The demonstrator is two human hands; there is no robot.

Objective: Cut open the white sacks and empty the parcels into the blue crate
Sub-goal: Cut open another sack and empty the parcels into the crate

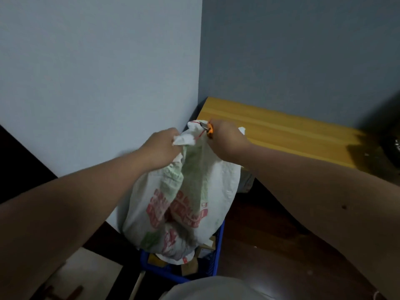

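A white woven sack (pixel 194 202) with red and green print stands upright in the blue crate (pixel 218 252), bulging at the bottom. My left hand (pixel 161 148) grips the bunched top of the sack. My right hand (pixel 227 142) holds an orange cutter (pixel 208 129) with its blade against the red tie string (pixel 198 135) at the sack's neck. Brown parcels (pixel 190 266) show in the crate beneath the sack.
A yellow wooden tabletop (pixel 281 133) runs along the right, against the grey wall. A pale blue wall corner (pixel 199 83) stands right behind the sack. The floor (pixel 270 245) is dark wood. Another sack (pixel 246 182) peeks out under the table.
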